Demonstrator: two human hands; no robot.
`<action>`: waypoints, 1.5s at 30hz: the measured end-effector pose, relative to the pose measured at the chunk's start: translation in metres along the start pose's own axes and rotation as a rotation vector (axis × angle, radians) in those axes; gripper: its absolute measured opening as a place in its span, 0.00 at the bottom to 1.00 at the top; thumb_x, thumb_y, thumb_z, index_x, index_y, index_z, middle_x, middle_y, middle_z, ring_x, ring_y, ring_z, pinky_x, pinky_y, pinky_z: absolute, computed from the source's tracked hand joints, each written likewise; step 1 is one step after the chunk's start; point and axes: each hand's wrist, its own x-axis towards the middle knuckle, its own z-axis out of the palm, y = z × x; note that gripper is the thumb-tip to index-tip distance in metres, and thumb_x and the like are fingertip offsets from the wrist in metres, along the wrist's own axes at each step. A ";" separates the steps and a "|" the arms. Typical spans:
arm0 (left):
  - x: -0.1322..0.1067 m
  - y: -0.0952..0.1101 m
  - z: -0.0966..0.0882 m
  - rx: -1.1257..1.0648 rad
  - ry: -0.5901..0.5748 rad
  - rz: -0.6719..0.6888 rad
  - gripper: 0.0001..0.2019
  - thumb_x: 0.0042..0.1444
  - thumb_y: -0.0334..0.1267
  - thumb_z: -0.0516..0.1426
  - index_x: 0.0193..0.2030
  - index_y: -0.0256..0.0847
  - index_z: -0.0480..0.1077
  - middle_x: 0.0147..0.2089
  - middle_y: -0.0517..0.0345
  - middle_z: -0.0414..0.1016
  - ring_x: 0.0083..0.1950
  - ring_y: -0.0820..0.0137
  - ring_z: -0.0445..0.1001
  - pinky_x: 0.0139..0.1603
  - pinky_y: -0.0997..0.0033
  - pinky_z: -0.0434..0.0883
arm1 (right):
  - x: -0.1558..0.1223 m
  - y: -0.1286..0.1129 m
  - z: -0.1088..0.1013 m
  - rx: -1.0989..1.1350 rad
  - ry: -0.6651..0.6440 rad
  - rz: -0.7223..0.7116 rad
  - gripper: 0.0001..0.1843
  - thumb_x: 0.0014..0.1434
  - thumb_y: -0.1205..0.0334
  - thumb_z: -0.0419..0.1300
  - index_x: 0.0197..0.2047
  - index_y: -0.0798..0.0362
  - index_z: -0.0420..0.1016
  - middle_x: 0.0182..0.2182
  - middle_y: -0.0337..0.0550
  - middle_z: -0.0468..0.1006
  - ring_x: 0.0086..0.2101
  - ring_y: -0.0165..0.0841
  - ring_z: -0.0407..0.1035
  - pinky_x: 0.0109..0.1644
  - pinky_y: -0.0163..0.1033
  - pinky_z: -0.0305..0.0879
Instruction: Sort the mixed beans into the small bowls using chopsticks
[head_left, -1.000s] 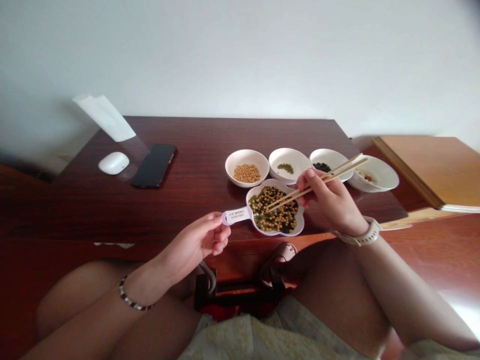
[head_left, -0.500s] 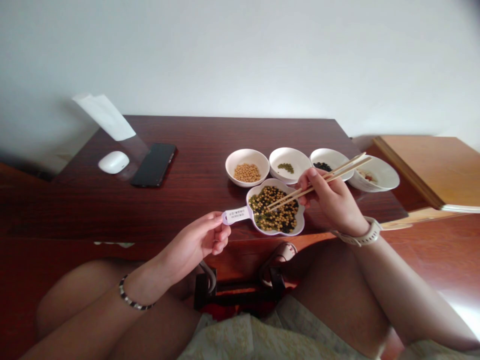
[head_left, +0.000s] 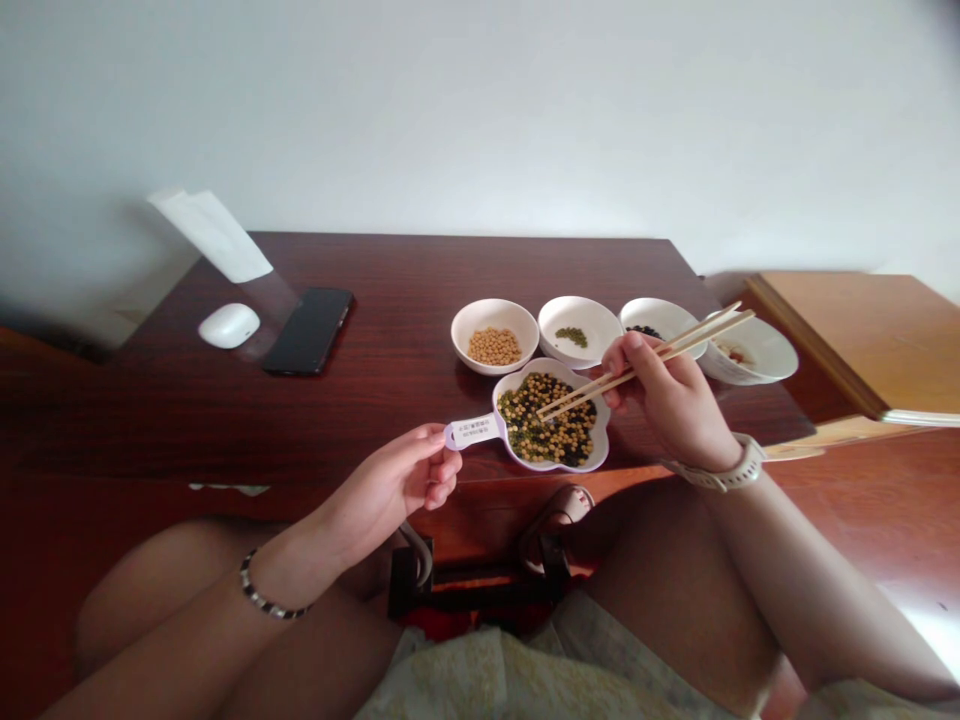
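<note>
A phone (head_left: 309, 331) lies beside a white object (head_left: 229, 326).

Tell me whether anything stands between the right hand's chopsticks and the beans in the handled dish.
Nothing visible does. From the right hand, the chopsticks slant over the rim of the dish, with their tips at or just above the beans. The bowls sit beyond the dish, off that line.

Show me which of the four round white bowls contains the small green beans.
The second bowl from the left, with green beans. The first bowl holds yellow beans, the third bowl dark ones; the rightmost bowl shows no green.
</note>
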 end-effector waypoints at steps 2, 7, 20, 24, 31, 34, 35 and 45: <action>-0.001 0.000 0.000 -0.008 -0.005 0.003 0.10 0.66 0.39 0.69 0.44 0.41 0.73 0.32 0.60 0.71 0.30 0.73 0.69 0.31 0.76 0.66 | 0.001 -0.001 0.000 0.018 0.008 -0.007 0.27 0.70 0.34 0.67 0.32 0.48 0.75 0.24 0.39 0.72 0.23 0.32 0.66 0.24 0.37 0.63; -0.001 0.001 0.002 -0.020 -0.015 0.002 0.10 0.66 0.39 0.69 0.42 0.41 0.72 0.33 0.60 0.70 0.30 0.73 0.68 0.31 0.76 0.65 | 0.003 -0.004 -0.002 0.057 0.027 -0.026 0.27 0.70 0.35 0.66 0.32 0.48 0.75 0.23 0.38 0.71 0.23 0.32 0.66 0.25 0.37 0.63; -0.008 0.005 0.008 -0.064 -0.002 -0.019 0.07 0.72 0.35 0.64 0.41 0.40 0.72 0.33 0.58 0.69 0.32 0.72 0.64 0.32 0.74 0.62 | 0.020 -0.011 0.003 0.268 0.163 -0.101 0.23 0.72 0.41 0.67 0.33 0.47 0.71 0.27 0.37 0.68 0.24 0.29 0.63 0.25 0.38 0.59; -0.007 0.003 0.009 -0.062 0.000 -0.003 0.07 0.71 0.36 0.64 0.40 0.40 0.72 0.33 0.58 0.69 0.32 0.71 0.65 0.32 0.74 0.64 | 0.036 -0.007 0.012 0.290 0.198 -0.162 0.24 0.71 0.39 0.68 0.33 0.47 0.72 0.30 0.37 0.69 0.25 0.29 0.65 0.26 0.37 0.62; -0.005 0.001 0.010 -0.041 0.008 0.009 0.09 0.65 0.36 0.68 0.39 0.40 0.72 0.33 0.58 0.69 0.30 0.73 0.65 0.30 0.78 0.62 | 0.043 -0.002 0.035 0.158 0.105 -0.219 0.24 0.73 0.35 0.63 0.37 0.47 0.74 0.27 0.40 0.76 0.27 0.32 0.73 0.31 0.37 0.71; -0.007 0.000 0.010 -0.032 0.007 0.023 0.08 0.66 0.36 0.67 0.39 0.39 0.72 0.33 0.58 0.70 0.31 0.73 0.65 0.30 0.78 0.63 | 0.033 -0.001 0.033 0.081 0.077 -0.229 0.23 0.75 0.36 0.61 0.38 0.47 0.75 0.27 0.41 0.78 0.28 0.33 0.74 0.31 0.38 0.72; -0.008 0.000 0.010 -0.031 0.004 0.026 0.08 0.67 0.36 0.67 0.39 0.39 0.73 0.33 0.58 0.70 0.31 0.73 0.65 0.30 0.78 0.63 | 0.028 0.000 0.031 0.064 0.075 -0.232 0.23 0.76 0.36 0.60 0.39 0.47 0.75 0.28 0.41 0.78 0.28 0.33 0.74 0.30 0.37 0.71; -0.002 -0.004 0.007 -0.028 -0.039 0.005 0.08 0.73 0.36 0.62 0.40 0.38 0.73 0.33 0.58 0.70 0.31 0.74 0.66 0.31 0.76 0.66 | 0.007 -0.004 -0.014 0.081 0.157 -0.252 0.22 0.73 0.37 0.65 0.40 0.48 0.75 0.25 0.38 0.76 0.24 0.30 0.70 0.27 0.35 0.68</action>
